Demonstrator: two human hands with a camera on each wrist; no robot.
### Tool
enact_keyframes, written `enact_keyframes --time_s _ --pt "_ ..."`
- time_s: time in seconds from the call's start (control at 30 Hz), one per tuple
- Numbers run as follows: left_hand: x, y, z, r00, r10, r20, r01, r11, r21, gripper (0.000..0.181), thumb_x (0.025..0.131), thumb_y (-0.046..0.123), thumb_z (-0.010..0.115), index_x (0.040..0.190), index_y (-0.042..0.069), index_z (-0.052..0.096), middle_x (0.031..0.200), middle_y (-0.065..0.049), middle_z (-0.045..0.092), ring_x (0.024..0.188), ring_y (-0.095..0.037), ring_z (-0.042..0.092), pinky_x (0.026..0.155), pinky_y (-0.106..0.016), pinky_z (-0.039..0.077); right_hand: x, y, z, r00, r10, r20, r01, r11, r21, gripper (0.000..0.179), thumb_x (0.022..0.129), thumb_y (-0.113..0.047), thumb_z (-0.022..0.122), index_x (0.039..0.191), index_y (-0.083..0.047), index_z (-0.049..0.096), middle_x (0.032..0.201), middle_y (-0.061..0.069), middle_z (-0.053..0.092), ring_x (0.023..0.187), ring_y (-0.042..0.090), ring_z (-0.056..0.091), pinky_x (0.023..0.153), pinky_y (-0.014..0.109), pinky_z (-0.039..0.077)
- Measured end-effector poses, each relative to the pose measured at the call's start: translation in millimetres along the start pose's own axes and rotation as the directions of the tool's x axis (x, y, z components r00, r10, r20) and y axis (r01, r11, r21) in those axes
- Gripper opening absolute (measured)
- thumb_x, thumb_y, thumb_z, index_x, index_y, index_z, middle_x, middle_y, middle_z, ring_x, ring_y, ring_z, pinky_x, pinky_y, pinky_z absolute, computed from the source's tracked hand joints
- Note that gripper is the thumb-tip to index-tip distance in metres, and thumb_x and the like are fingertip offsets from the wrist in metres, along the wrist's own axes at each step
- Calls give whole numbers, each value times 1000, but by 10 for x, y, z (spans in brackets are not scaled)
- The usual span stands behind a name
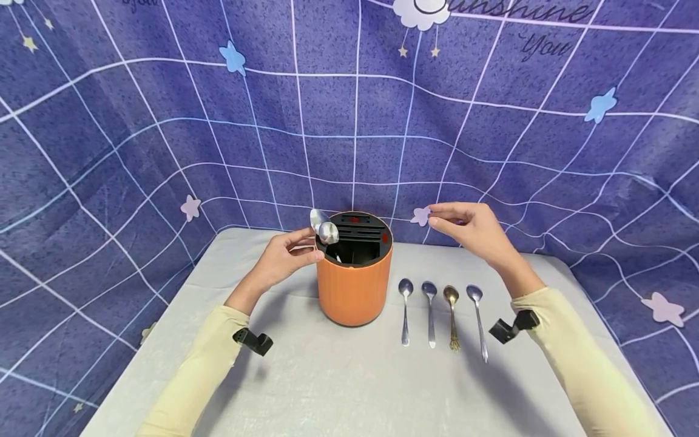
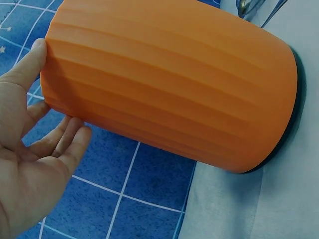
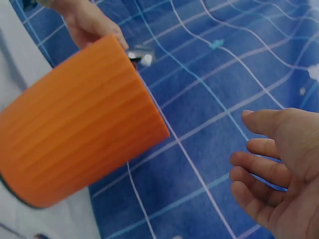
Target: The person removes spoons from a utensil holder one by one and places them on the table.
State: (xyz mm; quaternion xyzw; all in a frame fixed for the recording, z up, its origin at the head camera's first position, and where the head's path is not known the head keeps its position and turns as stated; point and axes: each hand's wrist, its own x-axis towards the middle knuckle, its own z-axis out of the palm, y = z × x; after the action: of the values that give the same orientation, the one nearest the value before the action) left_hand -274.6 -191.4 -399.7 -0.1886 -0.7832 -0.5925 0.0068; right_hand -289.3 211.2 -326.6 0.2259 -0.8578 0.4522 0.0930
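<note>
An orange utensil holder with a black slotted top stands upright on the table. Two silver spoons stick out at its left side, a shiny spoon bowl overlapping another in the head view. My left hand rests its thumb and relaxed fingertips against the holder's upper left side; the left wrist view shows these fingers at the ribbed wall. Raised to the right of the holder, my right hand has loosely bent fingers and holds nothing. The spoons' handles are mostly hidden inside the holder.
Several spoons lie side by side right of the holder: a silver spoon, a second one, a gold-coloured spoon and a long silver spoon. A white cloth covers the table. Behind hangs a blue gridded curtain.
</note>
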Motion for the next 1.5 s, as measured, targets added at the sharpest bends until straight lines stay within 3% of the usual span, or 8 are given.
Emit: enact_keyframes --time_s 0.2,0.4,0.57,0.83,1.23,1.5 --pt "19 -14 17 1000 -2 7 2 1000 -24 59 92 10 77 145 -2 54 145 -20 57 130 -36 57 102 -32 56 182 -189 179 997 -45 65 45 999 3 34 94 -27 77 125 -12 75 114 5 77 102 11 70 81 20 57" --pt "16 -14 17 1000 -9 7 10 1000 -20 60 92 10 77 146 -3 53 145 -21 57 130 -37 57 100 -30 57 290 -337 391 988 -89 128 82 995 57 34 93 -26 78 125 -12 75 110 5 78 100 20 73 77 24 61" --pt "11 -4 11 1000 -15 7 15 1000 -18 59 92 10 77 145 -3 53 145 -21 57 130 -37 57 101 -31 57 373 -437 584 978 -137 155 123 988 95 34 93 -23 78 124 -10 75 107 5 78 99 19 74 78 26 61" --pt "8 -11 5 1000 -9 6 9 1000 -27 58 92 10 77 145 -2 54 144 -20 58 129 -37 58 101 -30 56 472 -526 843 972 -170 165 155 983 95 37 91 -24 81 124 -9 75 104 3 79 100 18 73 83 39 62" --pt "18 -35 0 1000 15 8 -15 1000 -24 57 93 11 77 145 1 56 143 -17 59 128 -34 59 102 -30 56 533 -584 1132 971 -176 162 170 984 53 32 89 -30 82 117 -14 78 99 -3 79 89 11 71 80 32 61" --pt "16 -37 -4 1000 26 -1 -26 1000 -17 57 93 10 76 145 0 56 142 -18 60 127 -36 60 102 -30 56 540 -608 1267 971 -178 162 167 983 78 34 87 -29 84 116 -12 78 96 -4 79 87 10 73 79 32 61"
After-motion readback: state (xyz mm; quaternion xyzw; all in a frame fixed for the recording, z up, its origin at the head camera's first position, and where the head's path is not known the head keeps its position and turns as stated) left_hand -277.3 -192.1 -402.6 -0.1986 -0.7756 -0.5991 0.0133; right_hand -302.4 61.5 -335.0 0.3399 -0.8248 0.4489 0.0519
